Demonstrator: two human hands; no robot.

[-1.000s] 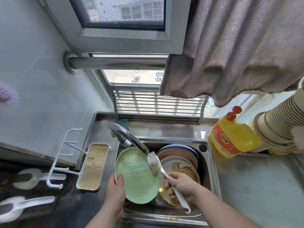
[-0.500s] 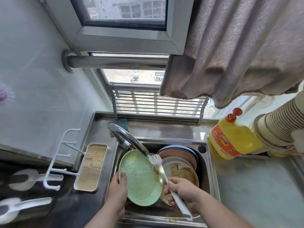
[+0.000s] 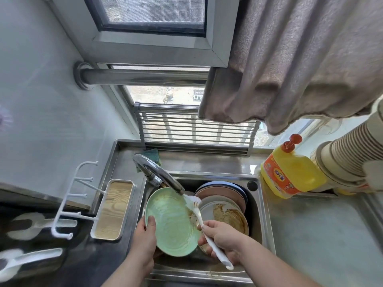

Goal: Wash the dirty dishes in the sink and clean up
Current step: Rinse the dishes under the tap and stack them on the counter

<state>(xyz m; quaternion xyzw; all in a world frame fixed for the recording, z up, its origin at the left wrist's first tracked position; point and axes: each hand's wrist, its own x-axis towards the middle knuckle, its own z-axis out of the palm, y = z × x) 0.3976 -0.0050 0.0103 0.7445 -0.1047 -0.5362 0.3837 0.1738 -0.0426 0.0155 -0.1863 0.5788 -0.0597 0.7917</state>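
A green plate [image 3: 170,222] is tilted over the steel sink [image 3: 263,214], under the tap [image 3: 159,175]. My left hand [image 3: 145,241] grips its left rim, thumb on the face. My right hand [image 3: 221,239] grips the white handle of a dish brush [image 3: 193,205], whose bristles touch the plate's upper right edge, just below the spout. Brown smears remain along that right edge. Behind lie a white plate with brown sauce [image 3: 226,216] and a stack of pink and blue plates [image 3: 223,191].
A yellow detergent bottle [image 3: 290,172] stands right of the sink, beside stacked paper cups [image 3: 348,156]. A green sponge [image 3: 153,155] lies behind the tap. A white tray with hooks [image 3: 113,210] sits left. A grey cloth [image 3: 300,59] hangs overhead.
The brush has slid from the plate's middle up to its upper right edge near the spout. The plate has shifted slightly right and tilted with my left hand.
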